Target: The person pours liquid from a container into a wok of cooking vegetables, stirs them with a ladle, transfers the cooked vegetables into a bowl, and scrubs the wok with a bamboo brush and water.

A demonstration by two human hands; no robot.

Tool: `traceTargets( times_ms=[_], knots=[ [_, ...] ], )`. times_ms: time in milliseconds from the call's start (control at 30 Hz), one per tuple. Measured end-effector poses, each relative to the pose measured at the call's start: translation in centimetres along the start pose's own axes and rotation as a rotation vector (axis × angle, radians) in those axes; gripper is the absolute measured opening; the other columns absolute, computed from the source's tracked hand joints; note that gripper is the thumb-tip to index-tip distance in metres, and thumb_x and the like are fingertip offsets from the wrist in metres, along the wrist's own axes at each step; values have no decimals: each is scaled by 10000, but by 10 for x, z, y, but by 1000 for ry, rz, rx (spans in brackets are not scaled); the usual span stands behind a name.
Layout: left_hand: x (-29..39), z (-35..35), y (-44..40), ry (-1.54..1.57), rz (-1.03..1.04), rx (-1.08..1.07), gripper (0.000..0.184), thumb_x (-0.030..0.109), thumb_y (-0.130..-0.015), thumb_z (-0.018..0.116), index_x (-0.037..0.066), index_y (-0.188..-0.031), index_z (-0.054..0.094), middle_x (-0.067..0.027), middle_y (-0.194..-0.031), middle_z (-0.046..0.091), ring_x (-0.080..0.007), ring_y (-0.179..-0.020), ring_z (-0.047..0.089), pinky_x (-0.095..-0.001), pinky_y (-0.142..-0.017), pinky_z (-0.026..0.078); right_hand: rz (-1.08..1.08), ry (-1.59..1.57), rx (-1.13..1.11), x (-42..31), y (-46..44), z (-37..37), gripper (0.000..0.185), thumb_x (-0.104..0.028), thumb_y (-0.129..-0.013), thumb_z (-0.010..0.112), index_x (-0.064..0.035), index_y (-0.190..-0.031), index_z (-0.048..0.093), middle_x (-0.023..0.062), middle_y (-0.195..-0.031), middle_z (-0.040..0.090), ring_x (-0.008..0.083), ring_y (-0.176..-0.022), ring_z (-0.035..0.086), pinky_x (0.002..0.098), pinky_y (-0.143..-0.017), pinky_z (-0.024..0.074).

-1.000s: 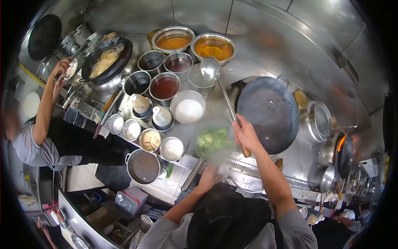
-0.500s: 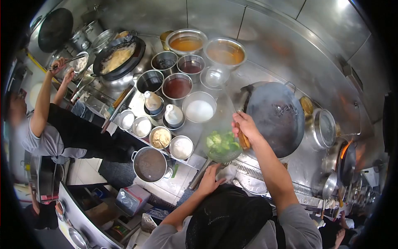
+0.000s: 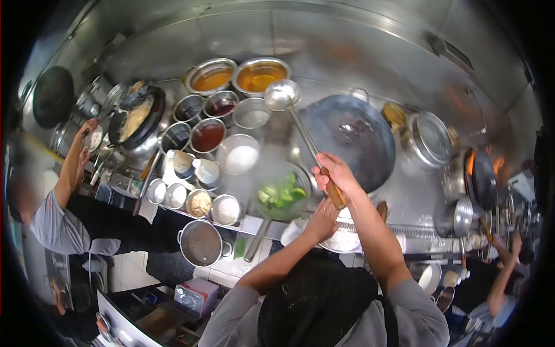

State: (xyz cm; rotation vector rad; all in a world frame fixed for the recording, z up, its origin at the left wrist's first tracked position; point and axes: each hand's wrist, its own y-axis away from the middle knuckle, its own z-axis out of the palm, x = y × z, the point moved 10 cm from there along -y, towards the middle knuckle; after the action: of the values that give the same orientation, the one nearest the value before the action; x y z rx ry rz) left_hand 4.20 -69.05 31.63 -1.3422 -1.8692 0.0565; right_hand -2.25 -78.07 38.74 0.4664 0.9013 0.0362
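My right hand (image 3: 336, 175) is wrapped round the wooden handle of a long metal ladle (image 3: 302, 128). The ladle's bowl points away from me, beside the wok's upper left rim. A large dark wok (image 3: 361, 150) steams to the right of this hand, with a little dark liquid at its bottom. My left hand (image 3: 324, 221) lies by the wok's near edge, just under the end of the ladle handle. Its fingers look stretched forward, their tips partly hidden. White cloth (image 3: 293, 231) lies beside that wrist. Left of my hands, a strainer (image 3: 303, 173) holds green leafy vegetables (image 3: 281, 194).
Several metal pots of sauces and seasonings, one holding red sauce (image 3: 208, 137), crowd the counter to the left. A deep pot (image 3: 202, 243) stands at its near edge. A person (image 3: 63, 214) works at another wok (image 3: 139, 118) on the far left. Flames (image 3: 471, 162) burn at right.
My view has turned right. The ladle has swung out over the counter, its bowl now clearly visible. My left hand has moved right to the wok's near edge. The vegetables rest in the strainer.
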Motion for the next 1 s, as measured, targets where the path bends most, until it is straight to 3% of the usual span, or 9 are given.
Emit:
traceTargets(
  times_ms=[167,233,433,500,567,700,767,900,1000],
  knots=[
    [12,86,-24,-371,40,-288,386,272,-948,667,94,-1289,644,-155,-1250,608,-345,-1199,566,-523,-1016,443,-36,97,96,-35,78,-72,368,-241,-1070,606,-23,-1346,499,60,-835,605,98,-536,510,294,-462,445],
    [19,56,-40,-184,-5,57,271,173,-888,667,127,-1151,718,-94,-1116,642,-299,-1102,587,-463,-954,446,-36,121,120,-31,92,-116,421,-247,-1065,613,-9,-1392,496,62,-821,606,102,-532,521,296,-453,447],
    [13,89,-48,-241,-110,70,208,90,-860,647,132,-1039,743,-34,-991,627,-266,-1027,606,-450,-955,436,-36,500,347,-20,139,-212,445,-258,-1062,600,-6,-1420,520,29,-719,567,114,-507,535,299,-417,449],
    [18,94,-50,-216,-120,91,194,90,-874,653,128,-1043,742,-38,-1007,634,-271,-1033,610,-452,-945,449,-12,605,363,-14,156,-238,507,-244,-1048,612,16,-1466,491,64,-746,606,155,-567,593,348,-503,514],
    [19,87,-49,-193,-132,122,181,90,-888,659,123,-1046,742,-42,-1022,641,-276,-1039,613,-454,-935,461,-230,1079,431,-27,167,-262,547,-197,-1024,616,-1,-1510,459,151,-810,684,284,-671,684,412,-653,570],
    [5,17,-48,-71,-199,214,187,120,-936,637,72,-1100,715,-89,-1075,666,-310,-1086,610,-442,-909,497,-427,1688,620,-32,214,-289,541,-144,-994,633,-63,-1511,496,306,-1138,704,511,-1013,679,512,-850,557],
    [-42,-58,-39,-135,-257,391,214,93,-926,641,59,-1128,703,-118,-1036,668,-330,-1073,616,-457,-908,499,-70,1743,722,-36,224,-292,549,-113,-977,654,-58,-1503,508,308,-1202,687,508,-1066,668,534,-853,548],
    [-199,-178,-25,-631,-416,402,253,72,-893,650,52,-1141,698,-176,-1126,686,-371,-1056,629,-495,-909,511,-473,1679,591,-21,210,-259,561,-89,-971,668,-44,-1506,507,292,-1181,703,418,-949,723,476,-801,565],
    [-331,-197,-9,-620,-640,230,331,127,-864,711,57,-1186,679,-184,-1164,673,-376,-1127,628,-482,-966,519,-62,1299,641,-2,185,-204,557,-98,-978,687,5,-1497,512,265,-1162,726,195,-799,645,349,-761,546]
  ],
)
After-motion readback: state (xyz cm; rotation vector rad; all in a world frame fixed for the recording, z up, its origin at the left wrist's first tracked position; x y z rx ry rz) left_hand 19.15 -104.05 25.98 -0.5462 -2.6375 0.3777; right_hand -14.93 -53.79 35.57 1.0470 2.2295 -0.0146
